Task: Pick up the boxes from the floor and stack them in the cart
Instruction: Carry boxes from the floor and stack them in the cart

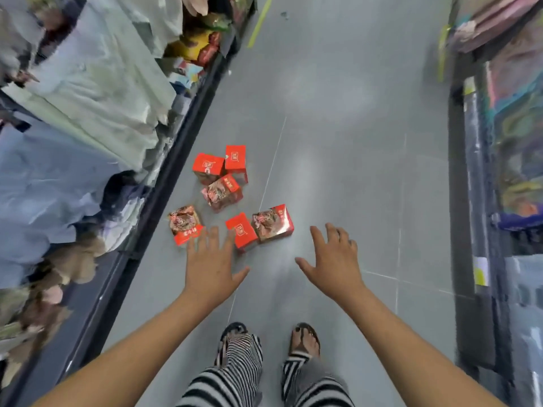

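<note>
Left shelving [88,83], stacked with folded cloth, runs along the aisle. Six red boxes [223,192] lie scattered on the grey floor [338,142], just right of the shelf base. My left grip [210,265] is spread and empty, fingertips overlapping the left near box [185,221]; contact unclear. My right grip [335,259] is spread and empty, near the right-most box [273,221] but apart from it.

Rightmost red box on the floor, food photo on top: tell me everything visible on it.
The rightmost red cardboard-looking box is roughly cubic and closed. Its top shows a food photo with a red strip of pale lettering along the far-right edge; the near side is red. It sits flat on the grey floor, askew to the aisle, its left side against a red-topped box.
</note>
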`<state>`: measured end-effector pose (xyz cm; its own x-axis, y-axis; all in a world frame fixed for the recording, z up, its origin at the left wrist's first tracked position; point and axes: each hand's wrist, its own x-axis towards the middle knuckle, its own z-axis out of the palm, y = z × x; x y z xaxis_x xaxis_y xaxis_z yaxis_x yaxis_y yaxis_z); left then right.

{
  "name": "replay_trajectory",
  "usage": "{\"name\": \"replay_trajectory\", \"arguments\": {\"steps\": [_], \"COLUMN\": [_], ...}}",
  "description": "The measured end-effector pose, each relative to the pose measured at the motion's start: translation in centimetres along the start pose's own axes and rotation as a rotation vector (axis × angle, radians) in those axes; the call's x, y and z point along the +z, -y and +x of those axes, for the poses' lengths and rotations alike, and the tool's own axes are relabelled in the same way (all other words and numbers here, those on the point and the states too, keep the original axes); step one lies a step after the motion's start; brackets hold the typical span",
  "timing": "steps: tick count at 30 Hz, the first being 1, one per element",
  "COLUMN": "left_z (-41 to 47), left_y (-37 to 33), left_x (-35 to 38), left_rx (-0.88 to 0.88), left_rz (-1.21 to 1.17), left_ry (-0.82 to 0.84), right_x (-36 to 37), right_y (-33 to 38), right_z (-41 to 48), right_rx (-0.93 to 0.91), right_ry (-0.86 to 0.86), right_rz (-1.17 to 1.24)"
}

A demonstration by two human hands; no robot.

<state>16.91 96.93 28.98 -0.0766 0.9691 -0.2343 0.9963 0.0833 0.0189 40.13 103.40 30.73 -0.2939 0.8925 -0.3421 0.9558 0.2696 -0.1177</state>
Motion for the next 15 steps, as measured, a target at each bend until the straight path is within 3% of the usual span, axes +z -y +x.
{"name": "replay_trajectory", "arguments": {"steps": [4, 9, 15], "left_z": [6.2, 13.7, 17.4], "left_y": [2.4, 5.4, 7.3], "left_x": [12.1, 24.0, 32.4], "left_rx": [-0.004, 0.012, 0.112], "left_rz": [-0.015, -0.078, -0.129], "left_ry": [0.009, -0.025, -0.162], "right_x": [10.8, 22.9, 30.3], "right_y": [-1.3, -2.6, -5.2], "right_z": [7.9, 17.2, 27.0], "right_rx": [-0.083, -0.205, -0.455], "right_ry": [0.07, 0.022, -0.065], "right_rz": [-0.013, 0.024, 0.086]}}
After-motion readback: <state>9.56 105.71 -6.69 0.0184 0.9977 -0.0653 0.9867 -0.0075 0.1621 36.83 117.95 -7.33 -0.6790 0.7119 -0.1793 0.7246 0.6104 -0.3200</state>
